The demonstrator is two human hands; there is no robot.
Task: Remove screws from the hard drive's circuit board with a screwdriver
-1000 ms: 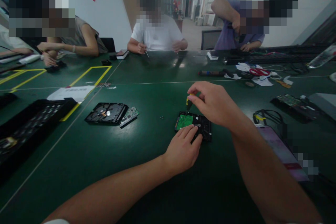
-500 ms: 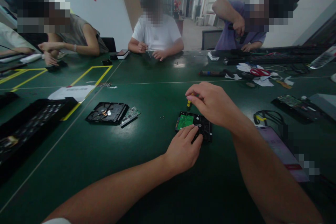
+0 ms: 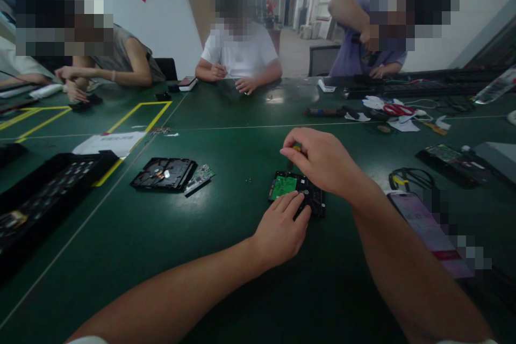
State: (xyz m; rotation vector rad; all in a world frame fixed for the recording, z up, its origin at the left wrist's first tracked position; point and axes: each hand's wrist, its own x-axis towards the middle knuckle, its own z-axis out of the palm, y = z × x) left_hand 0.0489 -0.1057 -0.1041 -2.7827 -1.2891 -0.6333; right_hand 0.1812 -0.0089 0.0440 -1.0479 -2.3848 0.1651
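Observation:
A black hard drive with a green circuit board (image 3: 283, 186) lies on the green table in front of me. My left hand (image 3: 284, 228) rests on the drive's near side, its fingers spread over the casing. Above the drive's far edge, my right hand (image 3: 322, 161) pinches a small yellow and black screwdriver (image 3: 297, 149), mostly hidden behind the fingers; its tip is too dim to make out. Left of the drive are a few tiny screws (image 3: 248, 180). Farther left sits another hard drive (image 3: 163, 174), with a loose circuit board (image 3: 200, 178) against its right side.
A black tray (image 3: 60, 193) stands at the left. On the right are a phone (image 3: 429, 231), a coiled black cable (image 3: 413, 178) and another drive with a board (image 3: 451, 161). Scraps and red cable (image 3: 398, 110) lie farther back. Several people sit across the table.
My right hand has shifted slightly left and turned, covering more of the screwdriver. My left hand stays on the drive. Across the table, a person's hands have moved a little.

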